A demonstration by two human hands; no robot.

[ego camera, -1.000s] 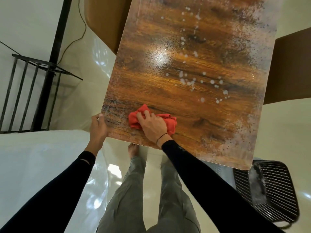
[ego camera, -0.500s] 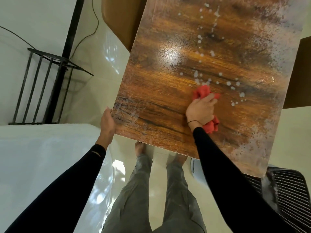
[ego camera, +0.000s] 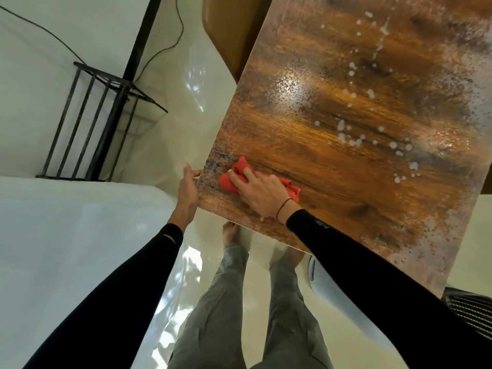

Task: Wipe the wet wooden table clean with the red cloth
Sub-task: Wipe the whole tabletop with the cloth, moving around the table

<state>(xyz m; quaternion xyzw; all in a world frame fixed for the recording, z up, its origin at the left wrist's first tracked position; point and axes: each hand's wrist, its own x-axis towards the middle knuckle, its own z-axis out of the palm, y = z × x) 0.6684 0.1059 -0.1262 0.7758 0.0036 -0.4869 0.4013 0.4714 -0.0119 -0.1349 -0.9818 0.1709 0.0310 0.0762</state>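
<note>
While the right hand [ego camera: 255, 191] presses the red cloth [ego camera: 234, 179] flat onto the wooden table [ego camera: 346, 198] by its near-left corner, fingers laid fairly straight over it, the left hand [ego camera: 189, 187] grips the table's left edge just beside it. The thumb's on top and the fingers probably wrap underneath, but they're hidden. White droplets [ego camera: 354, 142] sit scattered further up, well apart from the cloth. A black metal rack [ego camera: 101, 129] stands off left.

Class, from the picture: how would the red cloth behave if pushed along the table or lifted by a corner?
Probably floppy: the red cloth lies bunched in folds under the right hand. Likely light, since the folds look thin. On the wet wooden table it should slide, perhaps getting heavier as it soaks.
</note>
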